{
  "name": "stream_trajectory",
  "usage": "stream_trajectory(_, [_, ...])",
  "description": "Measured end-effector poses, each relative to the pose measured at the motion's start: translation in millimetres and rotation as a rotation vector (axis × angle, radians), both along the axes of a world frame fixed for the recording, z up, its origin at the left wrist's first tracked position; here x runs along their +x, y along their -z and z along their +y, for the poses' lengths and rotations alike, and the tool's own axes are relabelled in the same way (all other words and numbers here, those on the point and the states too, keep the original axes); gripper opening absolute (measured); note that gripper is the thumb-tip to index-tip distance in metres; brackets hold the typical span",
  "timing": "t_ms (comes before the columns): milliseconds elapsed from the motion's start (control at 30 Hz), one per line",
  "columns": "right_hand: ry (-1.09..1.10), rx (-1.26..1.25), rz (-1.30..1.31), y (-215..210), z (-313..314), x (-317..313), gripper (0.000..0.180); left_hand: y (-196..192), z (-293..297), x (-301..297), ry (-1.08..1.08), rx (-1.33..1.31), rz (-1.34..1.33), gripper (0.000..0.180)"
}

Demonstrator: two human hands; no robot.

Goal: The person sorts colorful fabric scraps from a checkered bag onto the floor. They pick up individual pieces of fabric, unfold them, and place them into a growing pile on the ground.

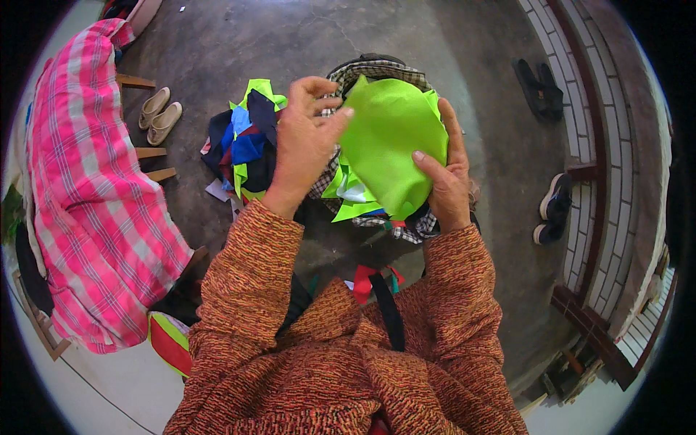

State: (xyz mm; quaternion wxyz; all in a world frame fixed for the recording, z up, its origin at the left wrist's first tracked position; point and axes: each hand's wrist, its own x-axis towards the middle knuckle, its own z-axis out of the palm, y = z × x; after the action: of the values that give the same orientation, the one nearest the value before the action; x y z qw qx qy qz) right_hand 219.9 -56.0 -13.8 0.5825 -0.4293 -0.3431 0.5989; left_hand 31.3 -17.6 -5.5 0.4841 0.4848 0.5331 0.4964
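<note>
A: What does each grip have?

B: The right grip (452,185) pinches the green cloth (395,138) at its three o'clock edge, thumb on top, fingers behind. The left grip (306,138) is spread in a loose curl towards ten o'clock, pinching nothing.

A: So what could go wrong?

B: With only one side held, the cloth could sag or slip if that thumb eases. More green scraps (355,208) lie under its seven o'clock edge, so a hasty pull might drag a second piece along. I can't fairly tell whether it's one layer or several.

A: And if it drops?

B: Probably onto the checked cloth (378,69) bundle below. Swung towards nine o'clock, it could get lost in the scrap pile (248,147), which has similar green bits.

A: Closer to the body?

B: At six o'clock, a black strip (388,312) rests against the patterned jacket (326,370) beside a red scrap (362,281); leaning forward could send either onto the floor (453,43).
</note>
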Motion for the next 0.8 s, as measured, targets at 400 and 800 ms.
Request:
stream_trajectory(400, [0.032, 0.439, -0.948, 20, -11, -12, 0.06, 7, -32, 39, 0.324, -0.594, -0.754, 0.037])
stream_trajectory(800, [0.095, 0.207, -0.706, 21, -16, -7, 0.033, 8, -9, 6, 0.069, -0.415, -0.915, 0.026])
